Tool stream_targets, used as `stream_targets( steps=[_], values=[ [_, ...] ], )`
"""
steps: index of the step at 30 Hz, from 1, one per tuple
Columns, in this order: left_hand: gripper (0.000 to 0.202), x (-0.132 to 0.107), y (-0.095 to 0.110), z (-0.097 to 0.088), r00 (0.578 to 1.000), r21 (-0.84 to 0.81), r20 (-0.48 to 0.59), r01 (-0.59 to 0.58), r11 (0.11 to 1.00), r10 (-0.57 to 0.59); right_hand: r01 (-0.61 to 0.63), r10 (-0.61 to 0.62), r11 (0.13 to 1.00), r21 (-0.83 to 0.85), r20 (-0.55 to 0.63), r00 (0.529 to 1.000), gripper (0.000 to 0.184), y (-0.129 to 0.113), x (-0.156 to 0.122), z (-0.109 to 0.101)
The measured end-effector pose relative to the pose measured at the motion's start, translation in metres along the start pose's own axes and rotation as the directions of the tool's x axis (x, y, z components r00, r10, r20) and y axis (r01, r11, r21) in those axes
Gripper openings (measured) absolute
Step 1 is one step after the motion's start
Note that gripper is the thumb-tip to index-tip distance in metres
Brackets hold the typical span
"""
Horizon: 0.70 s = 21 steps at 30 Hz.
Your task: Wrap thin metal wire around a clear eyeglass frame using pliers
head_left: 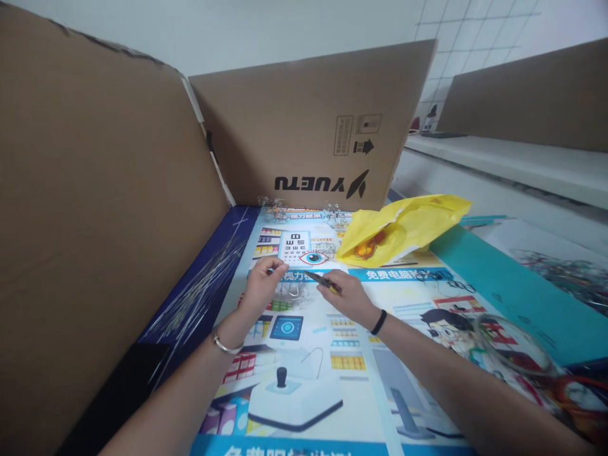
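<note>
My left hand (264, 283) is curled, its fingers pinched on a small clear eyeglass part (291, 291) that rests on the printed poster (332, 354). My right hand (348, 294) is closed round a thin dark tool with a yellow end (322, 281), whose tip points left toward the clear part. A silver bracelet is on my left wrist and a black band on my right wrist.
Cardboard walls (313, 126) stand at the left and back. A bundle of thin metal wires (199, 291) lies at the left on the dark blue edge. A yellow plastic bag (403, 228) lies behind the hands. Clear eyeglass frames (513, 345) lie at the right.
</note>
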State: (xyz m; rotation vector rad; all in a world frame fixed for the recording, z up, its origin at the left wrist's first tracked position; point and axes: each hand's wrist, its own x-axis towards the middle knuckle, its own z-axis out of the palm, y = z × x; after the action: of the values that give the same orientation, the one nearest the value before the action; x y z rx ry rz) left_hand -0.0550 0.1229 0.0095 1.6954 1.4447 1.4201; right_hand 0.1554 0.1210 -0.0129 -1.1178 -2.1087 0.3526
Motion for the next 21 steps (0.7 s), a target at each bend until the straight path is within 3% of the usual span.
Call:
stream_targets(
  steps=[5,8,16,21],
  values=[
    [0.012,-0.003,0.004,-0.002,0.967,0.128,0.037,-0.253,0.959,0.25,-0.02,0.02,0.999,-0.044,-0.002,1.0,0.017,-0.001,0.0,-0.001],
    [0.011,-0.004,0.002,-0.002,0.947,0.143,0.089,-0.318,0.937,0.308,-0.022,0.021,0.998,-0.054,-0.006,1.0,0.017,-0.001,0.0,0.0],
    [0.011,-0.005,-0.008,0.001,0.958,0.171,0.208,-0.235,0.957,0.198,-0.054,0.058,0.993,-0.108,0.031,0.998,0.017,0.001,0.0,0.002],
    [0.014,-0.007,-0.009,0.002,0.971,0.16,0.204,-0.161,0.974,0.126,-0.052,0.064,0.987,-0.154,0.076,0.995,0.018,0.0,-0.001,0.0]
  ],
)
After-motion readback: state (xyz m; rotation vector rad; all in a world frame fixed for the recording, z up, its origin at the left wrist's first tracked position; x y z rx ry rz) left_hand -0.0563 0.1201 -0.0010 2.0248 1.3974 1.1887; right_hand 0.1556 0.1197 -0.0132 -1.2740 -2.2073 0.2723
